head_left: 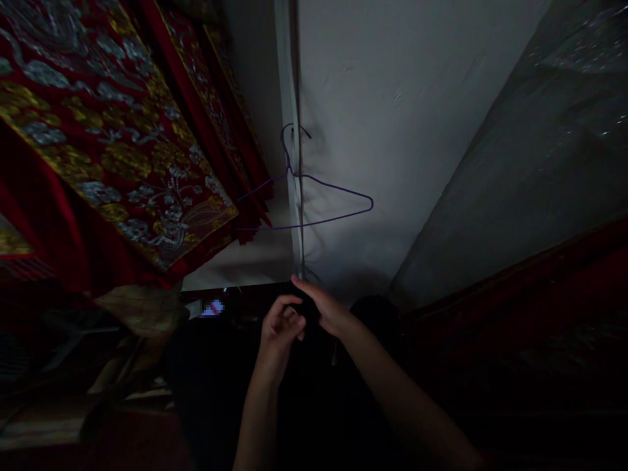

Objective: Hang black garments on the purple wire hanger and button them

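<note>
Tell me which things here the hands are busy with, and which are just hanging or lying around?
In hand:
- left hand and right hand, together on a dark cloth, too dim to make out

Just around:
- wire hanger, empty, on the wall
- red embroidered fabric, hanging at left
- grey cover, at right

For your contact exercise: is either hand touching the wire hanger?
Apart. The head view shows bare wall between the hanger and both the left hand and right hand below.
</note>
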